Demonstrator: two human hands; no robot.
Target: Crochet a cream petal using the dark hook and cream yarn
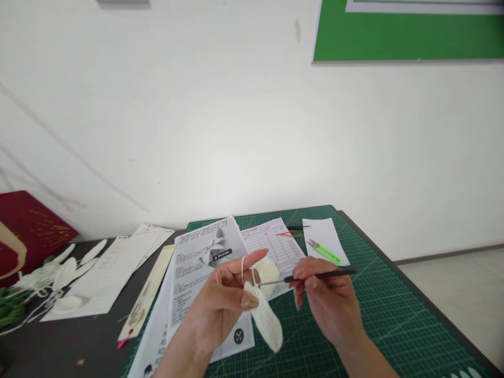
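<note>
Between thumb and fingers, my left hand [220, 304] pinches the top of a white crochet piece [268, 325], a narrow petal shape that hangs down to the right. White yarn loops over the raised left index finger. My right hand [331, 299] holds a crochet hook [321, 275] by its dark handle, like a pen. The hook's thin metal shaft points left and meets the upper edge of the crochet piece; its tip is too small to make out. Just behind the hands sits a ball of cream-white yarn [268, 274], partly covered by the left fingers.
A green cutting mat [311, 336] bears printed sheets [205, 273]. Lime-green thread snips [325, 252] lie on white paper at the back right. To the left are a bookmark-like strip [151, 289], lined paper [106, 273], white crocheted petals [65, 273] and green yarn [11, 307]. A white wall stands behind.
</note>
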